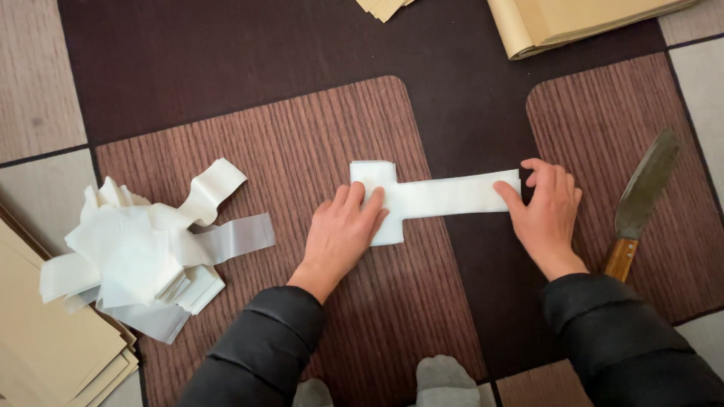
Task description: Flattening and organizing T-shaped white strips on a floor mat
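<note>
A white paper strip lies flat across the brown patterned floor, with a folded block at its left end. My left hand presses down on that folded end, fingers spread over it. My right hand pinches the strip's right end between thumb and fingers. Both arms wear dark padded sleeves.
A heap of loose white paper strips lies at the left. A knife with a wooden handle rests to the right of my right hand. Tan paper stacks lie at the bottom left and top right. My grey-socked feet show at the bottom.
</note>
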